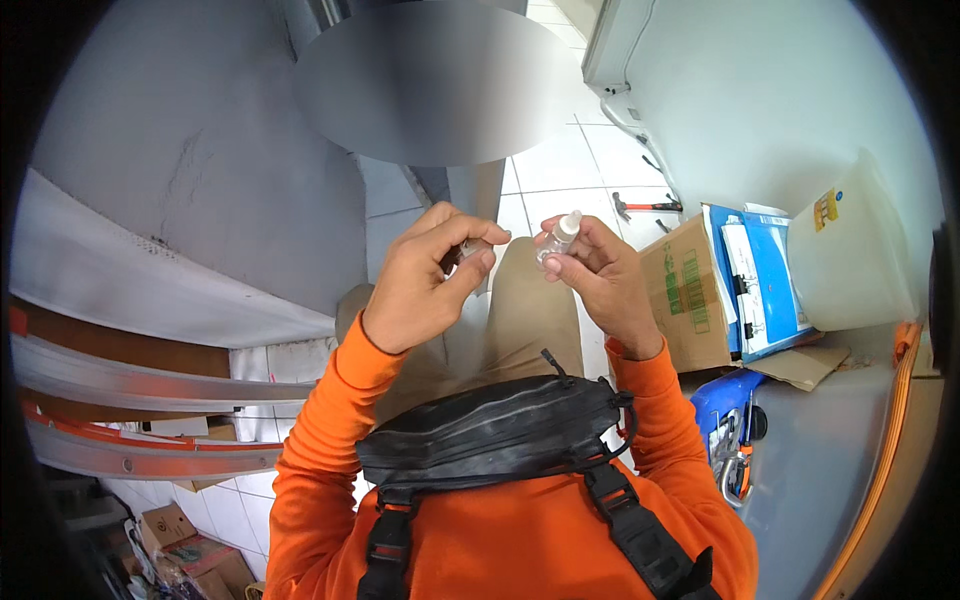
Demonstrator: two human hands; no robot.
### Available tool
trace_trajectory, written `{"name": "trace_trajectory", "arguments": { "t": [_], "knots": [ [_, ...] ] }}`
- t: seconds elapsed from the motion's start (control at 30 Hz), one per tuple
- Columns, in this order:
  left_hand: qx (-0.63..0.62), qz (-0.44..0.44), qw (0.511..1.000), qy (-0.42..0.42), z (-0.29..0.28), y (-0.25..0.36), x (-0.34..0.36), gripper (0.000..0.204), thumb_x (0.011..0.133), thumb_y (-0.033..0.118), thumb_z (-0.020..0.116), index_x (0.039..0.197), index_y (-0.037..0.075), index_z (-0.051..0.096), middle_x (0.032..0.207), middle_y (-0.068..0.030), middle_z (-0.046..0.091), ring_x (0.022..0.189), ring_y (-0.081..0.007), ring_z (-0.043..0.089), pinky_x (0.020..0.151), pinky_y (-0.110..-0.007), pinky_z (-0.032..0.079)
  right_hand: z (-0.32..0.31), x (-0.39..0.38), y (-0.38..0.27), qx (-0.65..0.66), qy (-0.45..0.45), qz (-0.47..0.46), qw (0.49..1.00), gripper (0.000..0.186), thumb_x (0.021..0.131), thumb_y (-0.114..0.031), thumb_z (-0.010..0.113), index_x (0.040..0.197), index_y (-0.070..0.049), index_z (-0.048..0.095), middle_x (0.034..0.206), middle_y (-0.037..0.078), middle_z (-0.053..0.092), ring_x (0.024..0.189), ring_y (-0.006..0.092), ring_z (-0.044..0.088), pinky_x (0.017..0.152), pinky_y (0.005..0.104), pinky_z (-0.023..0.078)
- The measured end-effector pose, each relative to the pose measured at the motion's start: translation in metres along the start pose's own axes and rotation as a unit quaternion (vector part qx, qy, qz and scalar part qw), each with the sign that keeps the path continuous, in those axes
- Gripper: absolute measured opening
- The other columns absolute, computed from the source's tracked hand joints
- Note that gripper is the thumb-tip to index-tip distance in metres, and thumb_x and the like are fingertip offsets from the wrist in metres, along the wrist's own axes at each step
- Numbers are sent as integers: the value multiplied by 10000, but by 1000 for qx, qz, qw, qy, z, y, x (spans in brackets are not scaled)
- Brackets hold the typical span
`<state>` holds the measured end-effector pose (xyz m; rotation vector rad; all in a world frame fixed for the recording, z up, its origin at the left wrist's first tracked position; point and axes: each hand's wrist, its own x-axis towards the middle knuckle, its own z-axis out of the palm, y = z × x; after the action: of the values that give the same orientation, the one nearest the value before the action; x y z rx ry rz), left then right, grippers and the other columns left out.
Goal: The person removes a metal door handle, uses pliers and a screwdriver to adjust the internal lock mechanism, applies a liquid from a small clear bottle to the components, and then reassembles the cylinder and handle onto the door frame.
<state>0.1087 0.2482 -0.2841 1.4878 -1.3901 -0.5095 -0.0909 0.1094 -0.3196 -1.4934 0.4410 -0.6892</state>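
Observation:
A small clear spray bottle with a white nozzle is gripped in my right hand, tilted with its top up and to the right. Thumb and fingers close round its body. To its left, my left hand is curled with thumb and fingertips drawn together. A small, pale bit shows between those fingers, too hidden to name. Both hands are held apart from each other above my lap.
A black waist bag lies across my front. At right stand a cardboard box, blue folders and a translucent white bin. A hammer lies on the tiled floor. A grey blurred oval covers the upper middle.

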Motion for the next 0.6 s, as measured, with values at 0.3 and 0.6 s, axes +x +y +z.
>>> {"name": "trace_trajectory", "arguments": {
  "t": [0.3,0.6],
  "knots": [
    [-98,-1,995,-17,1,-1,2,501,905,-17,726,1383,56,597,983,6,553,879,-85,523,799,-245,459,7,-7,-1,-6,-52,-8,999,419,963,-13,648,1372,-15,556,1157,64,704,947,79,616,828,244,502],
    [-131,-14,991,-24,-1,-5,-1,531,892,-54,739,1389,61,591,1008,24,562,908,-78,532,822,-243,468,8,-9,1,-12,-17,-16,1000,392,952,-18,682,1321,-17,551,1127,63,706,958,85,632,828,254,508]
  ]
}}
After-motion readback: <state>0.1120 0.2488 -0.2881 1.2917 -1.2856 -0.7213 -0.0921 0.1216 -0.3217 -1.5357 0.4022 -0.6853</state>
